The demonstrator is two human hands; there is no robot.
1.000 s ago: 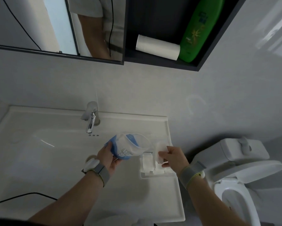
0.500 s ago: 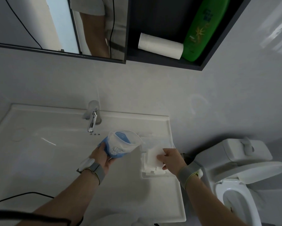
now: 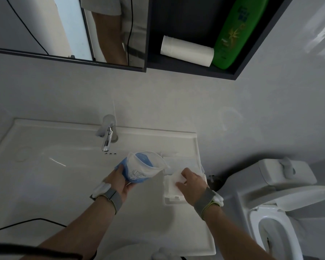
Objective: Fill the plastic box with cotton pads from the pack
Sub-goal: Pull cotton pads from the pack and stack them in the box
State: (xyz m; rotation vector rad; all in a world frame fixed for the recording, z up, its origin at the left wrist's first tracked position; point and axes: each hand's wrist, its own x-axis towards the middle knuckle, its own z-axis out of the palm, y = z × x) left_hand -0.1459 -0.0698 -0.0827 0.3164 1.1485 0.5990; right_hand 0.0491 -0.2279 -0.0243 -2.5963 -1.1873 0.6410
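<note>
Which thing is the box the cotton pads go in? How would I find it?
Find the white sink counter and go to its right end. Beside the blue-and-white pack lies a flat, clear plastic box, lid open, under the right hand. It is the only see-through tray there.

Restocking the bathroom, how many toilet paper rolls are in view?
1. The toilet paper roll lies on its side in the open wall shelf, beside the green bottle. More could be hidden.

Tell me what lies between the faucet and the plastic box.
In the head view, the cotton pad pack, gripped by the left hand, sits between the faucet and the plastic box.
</note>
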